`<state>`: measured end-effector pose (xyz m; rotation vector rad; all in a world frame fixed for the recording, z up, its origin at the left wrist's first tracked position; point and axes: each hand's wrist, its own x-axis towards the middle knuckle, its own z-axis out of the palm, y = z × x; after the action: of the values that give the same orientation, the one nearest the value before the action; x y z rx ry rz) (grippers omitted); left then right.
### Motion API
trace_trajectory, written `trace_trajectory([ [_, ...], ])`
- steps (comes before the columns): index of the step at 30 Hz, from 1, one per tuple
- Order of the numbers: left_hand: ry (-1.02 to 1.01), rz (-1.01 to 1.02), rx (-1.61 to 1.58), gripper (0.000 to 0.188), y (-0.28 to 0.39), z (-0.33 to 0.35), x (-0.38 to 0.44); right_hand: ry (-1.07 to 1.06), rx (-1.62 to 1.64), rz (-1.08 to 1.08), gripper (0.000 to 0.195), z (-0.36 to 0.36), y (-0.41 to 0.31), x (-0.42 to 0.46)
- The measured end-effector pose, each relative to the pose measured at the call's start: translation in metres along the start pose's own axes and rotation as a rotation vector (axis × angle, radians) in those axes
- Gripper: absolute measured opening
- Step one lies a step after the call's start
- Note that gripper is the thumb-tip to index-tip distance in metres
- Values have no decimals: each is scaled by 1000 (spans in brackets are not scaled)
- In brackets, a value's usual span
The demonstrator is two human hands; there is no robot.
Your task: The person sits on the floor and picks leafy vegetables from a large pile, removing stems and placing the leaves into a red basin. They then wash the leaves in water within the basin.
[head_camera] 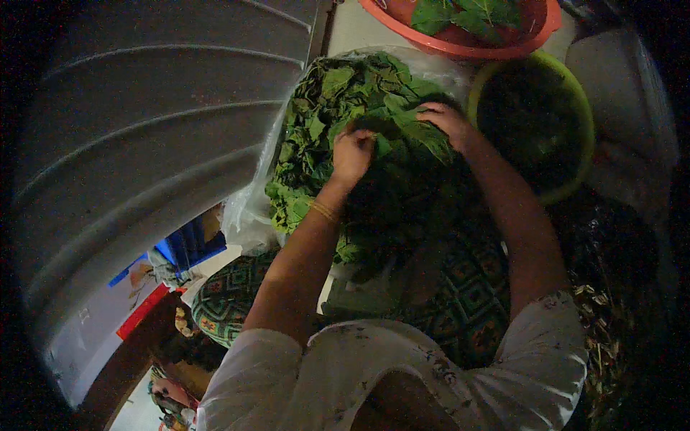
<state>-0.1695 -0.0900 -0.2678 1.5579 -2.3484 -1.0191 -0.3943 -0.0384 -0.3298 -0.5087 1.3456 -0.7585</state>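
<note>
A big heap of green leaves (pixel 318 108) lies before me on clear plastic sheeting (pixel 259 183), some of them wilted and curled. My left hand (pixel 353 153) is over the middle of the heap, its fingers curled and pinched at the edge of a small green leaf (pixel 382 145). To the right, my right hand (pixel 444 124) grips a broad leaf (pixel 423 132) at its upper right side, fingers on top. Deep shadow hides the near right part of the heap and blurs the fingertips.
An orange-red plastic basin (pixel 458 49) with large leaves stands at the far side. A yellow-green tub (pixel 585 124), dark inside, is beside my right forearm. A ribbed grey shutter or wall (pixel 161 108) rises at left. Dry plant stalks (pixel 601 334) lie at lower right.
</note>
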Motion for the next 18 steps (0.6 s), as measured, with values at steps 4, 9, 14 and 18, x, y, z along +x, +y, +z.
trace_trajectory([
  [4, -26, 95, 496, 18, 7, 14, 17, 66, 253, 90, 55, -29, 34, 18],
  [9, 376, 160, 83, 18, 14, 1, -3, 1, 377, 72, 47, -14, -19, -24],
  [14, 262, -129, -674, 23, 45, -10, -45, -425, -38, -61, 57, 40, -42, -65],
  [18, 192, -191, -656, 36, 56, -8, -62, -151, -152, -296, 46, 78, -28, -54],
])
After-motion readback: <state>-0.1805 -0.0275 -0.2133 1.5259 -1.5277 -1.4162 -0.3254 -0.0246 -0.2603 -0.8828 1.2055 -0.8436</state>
